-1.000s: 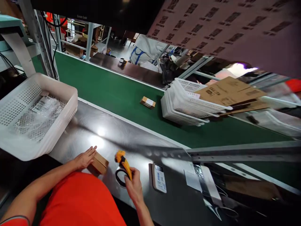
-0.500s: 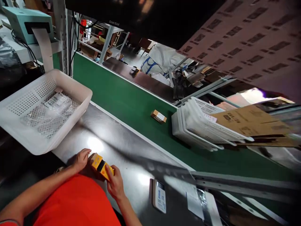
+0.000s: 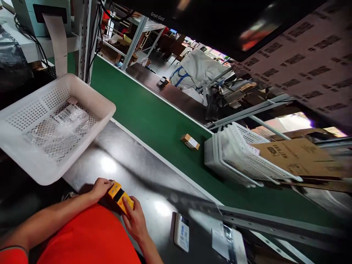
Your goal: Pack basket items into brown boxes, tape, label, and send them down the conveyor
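Observation:
My right hand (image 3: pixel 134 216) is wrapped round the lower end of a small yellow box (image 3: pixel 121 196) with a dark band across its middle, thumb on top. At the box's upper left end, the fingertips of my left hand (image 3: pixel 101 187) pinch its edge; the fingers are drawn together and partly hidden. Both hands are close in front of my body, over the metal worktop (image 3: pixel 132 165). To the right of them lies a flat device with a white label (image 3: pixel 181 231).
A white perforated basket (image 3: pixel 90 124) with a bubble-wrapped, labelled packet (image 3: pixel 70 117) stands at left. Beyond the worktop runs a green belt (image 3: pixel 143 117) carrying a small brown carton (image 3: pixel 190 142) and stacked white baskets (image 3: pixel 228 157). A label printer (image 3: pixel 52 18) sits upper left; a dark screen hangs overhead.
My left hand has moved right onto the upper end of the yellow box, from just beside it. The right hand keeps its hold. The camera view has shifted slightly.

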{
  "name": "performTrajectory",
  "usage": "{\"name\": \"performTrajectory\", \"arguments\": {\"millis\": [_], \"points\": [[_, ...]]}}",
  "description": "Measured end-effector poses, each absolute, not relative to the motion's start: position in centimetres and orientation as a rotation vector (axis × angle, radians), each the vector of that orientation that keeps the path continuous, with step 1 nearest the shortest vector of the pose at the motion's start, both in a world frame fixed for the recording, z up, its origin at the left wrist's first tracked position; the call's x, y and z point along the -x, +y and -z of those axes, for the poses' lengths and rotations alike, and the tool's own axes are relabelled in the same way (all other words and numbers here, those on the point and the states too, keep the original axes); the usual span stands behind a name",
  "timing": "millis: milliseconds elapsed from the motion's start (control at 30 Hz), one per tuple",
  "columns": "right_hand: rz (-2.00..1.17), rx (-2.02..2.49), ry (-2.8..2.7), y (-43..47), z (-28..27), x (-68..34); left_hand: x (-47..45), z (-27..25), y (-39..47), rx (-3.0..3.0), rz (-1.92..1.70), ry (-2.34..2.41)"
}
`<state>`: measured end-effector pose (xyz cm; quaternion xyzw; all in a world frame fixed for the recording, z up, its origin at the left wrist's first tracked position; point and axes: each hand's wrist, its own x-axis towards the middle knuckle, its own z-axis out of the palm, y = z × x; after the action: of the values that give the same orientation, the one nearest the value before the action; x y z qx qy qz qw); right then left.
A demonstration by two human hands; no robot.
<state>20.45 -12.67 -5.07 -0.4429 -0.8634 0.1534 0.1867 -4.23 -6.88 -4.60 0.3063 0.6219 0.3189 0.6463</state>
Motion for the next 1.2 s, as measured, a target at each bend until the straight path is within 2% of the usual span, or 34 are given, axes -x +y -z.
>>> {"name": "performTrajectory", "arguments": {"millis": [133, 233, 400, 833, 1200], "points": [[-0.711, 1.442, -2.506, -13.0, 2.2, -20.6, 4.9, 4.7, -5.7, -0.854, -0.724, 1.557], [-0.764, 1.609, -2.521, -13.9, 1.1, -21.0, 5.7, 5.4, -4.6, -0.910, -0.719, 1.604], [-0.703, 1.684, -2.532, -15.2, 2.4, -21.1, 6.2, 7.3, -4.0, -0.868, -0.690, 1.552], [-0.431, 1.318, -2.423, -16.3, 4.6, -22.9, 5.4, 10.4, -6.5, -0.544, -0.719, 1.305], [-0.399, 1.296, -2.418, -16.6, 5.5, -23.5, 4.9, 11.5, -7.6, -0.732, -0.666, 1.383]]}}
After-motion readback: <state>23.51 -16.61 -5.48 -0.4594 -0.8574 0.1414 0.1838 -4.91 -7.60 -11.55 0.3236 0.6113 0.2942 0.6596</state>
